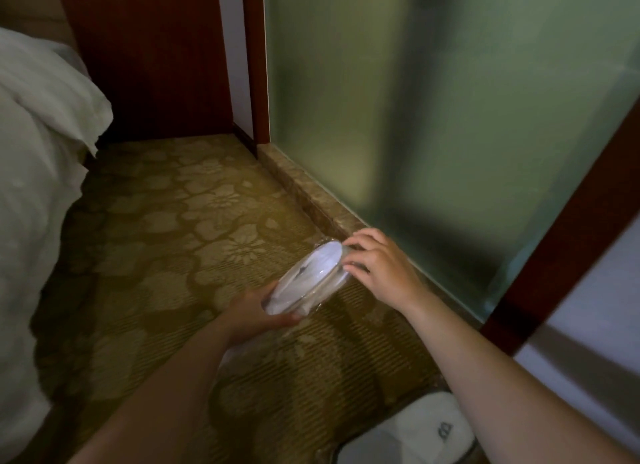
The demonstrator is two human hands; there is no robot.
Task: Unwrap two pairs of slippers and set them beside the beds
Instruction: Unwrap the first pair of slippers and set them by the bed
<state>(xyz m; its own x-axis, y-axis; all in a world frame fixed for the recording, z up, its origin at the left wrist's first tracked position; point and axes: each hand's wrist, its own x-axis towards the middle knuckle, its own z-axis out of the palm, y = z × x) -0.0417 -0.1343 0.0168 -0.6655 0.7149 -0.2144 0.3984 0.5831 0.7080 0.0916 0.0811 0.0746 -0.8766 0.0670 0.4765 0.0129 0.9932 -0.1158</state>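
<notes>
- Left hand (258,313) clamps the near end of the wrapped slipper pair (308,278), held above the carpet (166,228), apparently to steady it.
- Right hand (377,266) pinches the clear film at the far end with fingers closed on it, likely to tear or peel it.
- A second white slipper (415,429) lies on the floor, near right.
- Bed (38,152) stands to the left; the frosted glass panel (450,117) and its stone sill (311,193) close off the right, leaving a narrow aisle.
</notes>
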